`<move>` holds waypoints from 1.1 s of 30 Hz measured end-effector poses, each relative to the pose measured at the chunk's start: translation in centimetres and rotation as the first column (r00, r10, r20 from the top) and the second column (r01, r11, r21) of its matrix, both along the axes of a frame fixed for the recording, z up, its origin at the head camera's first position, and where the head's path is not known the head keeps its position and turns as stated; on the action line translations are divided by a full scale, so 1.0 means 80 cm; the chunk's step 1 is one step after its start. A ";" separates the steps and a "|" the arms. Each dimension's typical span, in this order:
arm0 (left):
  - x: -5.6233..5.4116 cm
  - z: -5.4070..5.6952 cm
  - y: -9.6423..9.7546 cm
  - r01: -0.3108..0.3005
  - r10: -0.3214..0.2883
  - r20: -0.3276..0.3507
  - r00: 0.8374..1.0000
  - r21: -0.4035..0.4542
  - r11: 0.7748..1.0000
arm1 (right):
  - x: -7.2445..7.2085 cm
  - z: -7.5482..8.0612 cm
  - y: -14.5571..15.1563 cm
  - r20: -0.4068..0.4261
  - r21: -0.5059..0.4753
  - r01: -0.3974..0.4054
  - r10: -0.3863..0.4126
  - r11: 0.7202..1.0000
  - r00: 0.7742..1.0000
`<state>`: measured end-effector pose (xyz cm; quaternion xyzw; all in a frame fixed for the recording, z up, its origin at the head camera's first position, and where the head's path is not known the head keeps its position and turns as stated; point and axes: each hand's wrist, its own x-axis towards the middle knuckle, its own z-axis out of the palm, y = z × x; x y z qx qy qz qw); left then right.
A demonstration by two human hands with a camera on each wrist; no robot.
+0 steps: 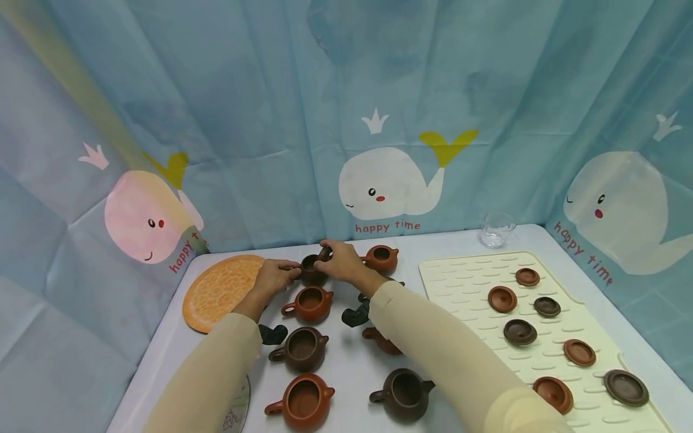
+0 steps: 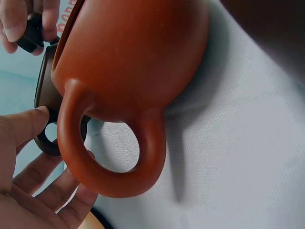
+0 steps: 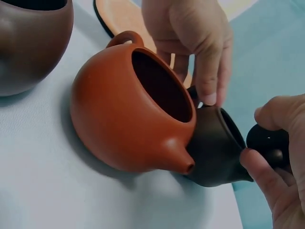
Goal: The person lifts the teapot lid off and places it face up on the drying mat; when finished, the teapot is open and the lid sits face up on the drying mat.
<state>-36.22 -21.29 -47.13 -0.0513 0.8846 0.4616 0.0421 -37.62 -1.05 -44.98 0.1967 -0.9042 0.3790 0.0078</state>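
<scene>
At the back of the table stands a small dark teapot (image 3: 212, 152), lid off, spout to the right. My left hand (image 1: 275, 278) pinches its handle between thumb and fingers. A dark teapot lid (image 3: 267, 143) is held by the right hand (image 1: 346, 264), tilted on edge right at the pot's open rim. Just in front of them sits a reddish-orange lidless teapot (image 2: 133, 62), which partly hides the dark pot in the left wrist view. Another reddish teapot (image 1: 382, 260) stands to the right of the right hand.
More lidless teapots stand in two columns, among them a brown one (image 1: 304, 349), an orange one (image 1: 305, 403) and a dark one (image 1: 406, 394). Several lids lie on a cream mat (image 1: 452, 273) at right. A glass cup (image 1: 495, 231) and a round orange mat (image 1: 222, 291) flank them.
</scene>
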 end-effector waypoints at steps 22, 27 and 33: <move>0.001 0.003 0.006 0.013 -0.013 0.001 1.000 -0.024 1.000 | 0.031 0.049 0.054 0.039 -0.258 -0.011 0.022 0.966 0.999; 0.001 0.003 0.006 0.014 -0.014 -0.010 1.000 -0.036 0.999 | 0.043 0.068 0.070 0.048 -0.354 -0.083 0.107 0.931 0.993; 0.001 0.003 0.005 0.016 -0.016 -0.008 1.000 -0.048 0.999 | 0.056 0.084 0.087 0.065 -0.417 -0.143 0.186 0.898 0.980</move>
